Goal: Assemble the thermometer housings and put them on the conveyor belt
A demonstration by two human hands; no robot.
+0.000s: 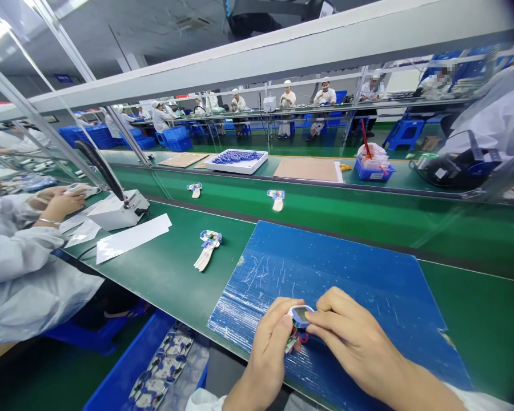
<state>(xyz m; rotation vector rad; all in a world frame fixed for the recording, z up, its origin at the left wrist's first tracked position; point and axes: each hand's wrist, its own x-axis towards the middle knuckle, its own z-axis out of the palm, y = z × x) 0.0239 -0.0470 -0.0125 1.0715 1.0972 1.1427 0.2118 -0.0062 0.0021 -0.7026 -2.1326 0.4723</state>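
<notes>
Over the front of a blue corrugated sheet (329,268), both hands grip one small white-and-blue electronic device (300,315) with a grey display facing up. My left hand (269,345) wraps its left side, fingers closed. On the right edge, by the display, my right hand (357,337) pinches it between thumb and fingertips. Red wires (303,338) and part of a green board hang below the device, partly hidden by the left fingers. A similar white-and-blue assembly (209,248) with exposed wiring lies on the green bench, left of the sheet.
Two more assemblies, one (276,198) nearer the middle, lie on the green belt beyond. A blue bin (124,365) with several units stands below the bench at left. Further back are a white tray (236,165) of blue parts and a blue basket (373,170). A co-worker's sleeve (21,251) is at left.
</notes>
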